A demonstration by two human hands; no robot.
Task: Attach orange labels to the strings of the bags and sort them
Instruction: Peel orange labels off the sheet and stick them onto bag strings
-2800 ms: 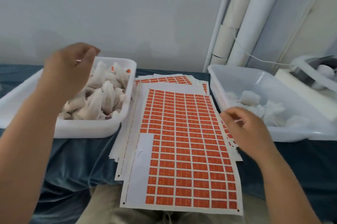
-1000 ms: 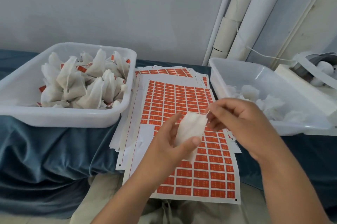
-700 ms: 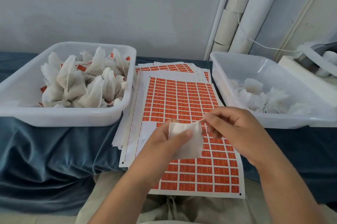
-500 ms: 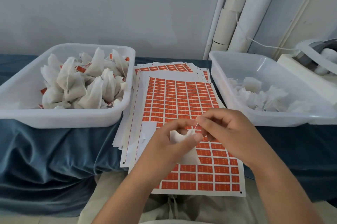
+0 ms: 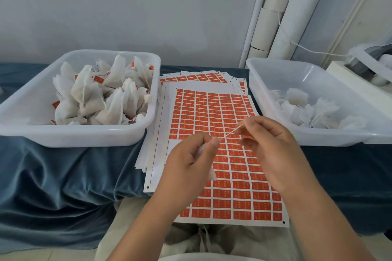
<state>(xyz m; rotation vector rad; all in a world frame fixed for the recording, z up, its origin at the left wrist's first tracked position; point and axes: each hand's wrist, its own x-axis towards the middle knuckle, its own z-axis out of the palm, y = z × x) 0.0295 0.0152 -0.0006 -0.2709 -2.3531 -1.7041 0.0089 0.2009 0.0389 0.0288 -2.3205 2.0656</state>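
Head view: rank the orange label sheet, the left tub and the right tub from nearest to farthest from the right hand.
From the right hand:
1. the orange label sheet, directly beneath it.
2. the right tub, just to its right.
3. the left tub, leftward across the sheet.

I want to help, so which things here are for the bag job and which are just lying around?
For the job: bag in the left hand; string pinched by the right hand; orange label sheet; left tub of labelled bags; right tub of plain bags.
Lying about: white pipes; white machine; blue cloth.
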